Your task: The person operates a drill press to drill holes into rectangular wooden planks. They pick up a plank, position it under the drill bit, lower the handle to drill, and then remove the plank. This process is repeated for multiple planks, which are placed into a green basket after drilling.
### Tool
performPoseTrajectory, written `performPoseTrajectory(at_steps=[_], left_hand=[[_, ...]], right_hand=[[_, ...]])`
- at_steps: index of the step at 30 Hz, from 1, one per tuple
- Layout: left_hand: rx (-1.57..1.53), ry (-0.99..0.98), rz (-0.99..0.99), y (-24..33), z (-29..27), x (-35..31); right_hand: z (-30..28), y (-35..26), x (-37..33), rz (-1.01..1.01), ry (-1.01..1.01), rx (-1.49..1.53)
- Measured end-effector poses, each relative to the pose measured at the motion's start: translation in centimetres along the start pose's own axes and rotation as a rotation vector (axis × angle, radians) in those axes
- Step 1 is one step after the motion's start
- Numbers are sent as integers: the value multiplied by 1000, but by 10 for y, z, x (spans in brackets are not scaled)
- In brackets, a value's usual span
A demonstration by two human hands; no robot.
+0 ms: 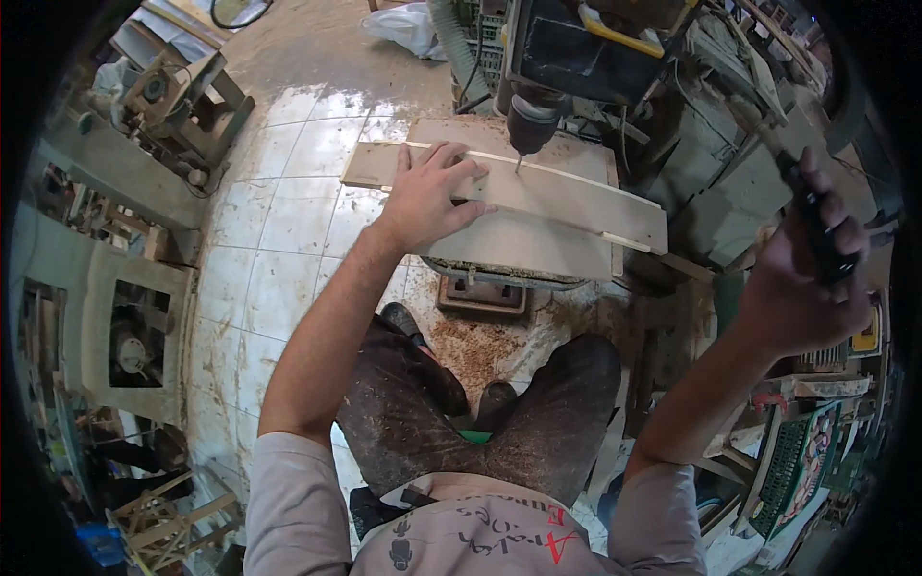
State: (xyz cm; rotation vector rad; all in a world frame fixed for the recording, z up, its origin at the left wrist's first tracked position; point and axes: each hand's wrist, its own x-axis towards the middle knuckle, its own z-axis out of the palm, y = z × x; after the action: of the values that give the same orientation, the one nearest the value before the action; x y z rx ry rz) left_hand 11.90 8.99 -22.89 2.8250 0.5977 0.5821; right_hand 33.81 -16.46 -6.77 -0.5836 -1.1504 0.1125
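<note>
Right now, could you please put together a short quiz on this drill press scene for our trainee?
1. True or false: the left hand lies flat on the wooden board.
2. What does the right hand have in its grip? A) a loose hammer B) the drill press feed handle C) a wooden strip
3. Fill in: the drill bit points down at the ____.

Key: 1 true. 2 B, the fingers are wrapped around its dark end. 3 board, close beside the left hand's fingers.

Bright overhead light, glare on tiles (288, 192) (fisheye-dark rim).
</note>
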Motion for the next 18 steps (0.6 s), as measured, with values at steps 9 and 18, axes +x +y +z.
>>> performPoseTrajectory(at_steps=[9, 18], left_hand=[[-19, 11, 2, -2, 2, -1], [-31, -51, -23, 2, -4, -1]], right_hand=[[-6, 34, -74, -56, 113, -102], [6, 0, 62, -53, -80, -121]])
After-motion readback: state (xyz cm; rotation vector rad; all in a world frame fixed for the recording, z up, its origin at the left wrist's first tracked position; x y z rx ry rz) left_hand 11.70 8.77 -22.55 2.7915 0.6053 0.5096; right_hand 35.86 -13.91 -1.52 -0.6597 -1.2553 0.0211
